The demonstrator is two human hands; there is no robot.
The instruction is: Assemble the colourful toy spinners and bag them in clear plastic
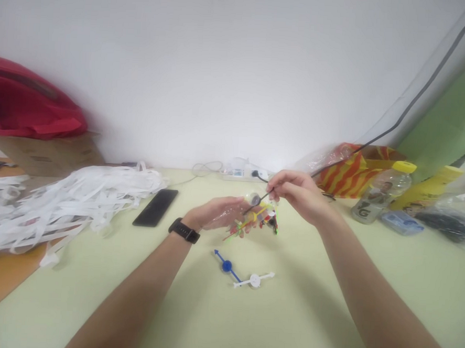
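Right of the phone [155,207], your left hand [222,213] is curling loosely around the bag [230,215]; your right hand [295,192] is pinching the black spinner [255,200] between closed fingertips. Tilting the bag could be spilling its contents — and a snagging tip could be dragging others out, towards the blue spinner [227,266], lying nearer you than the phone.

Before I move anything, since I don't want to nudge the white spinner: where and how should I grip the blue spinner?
Pinch the blue spinner by its round hub, likely best from above and the left. It lies flat, the hub is wider than the thin arrow shaft, and the tail end lies right by the white spinner, on the right.
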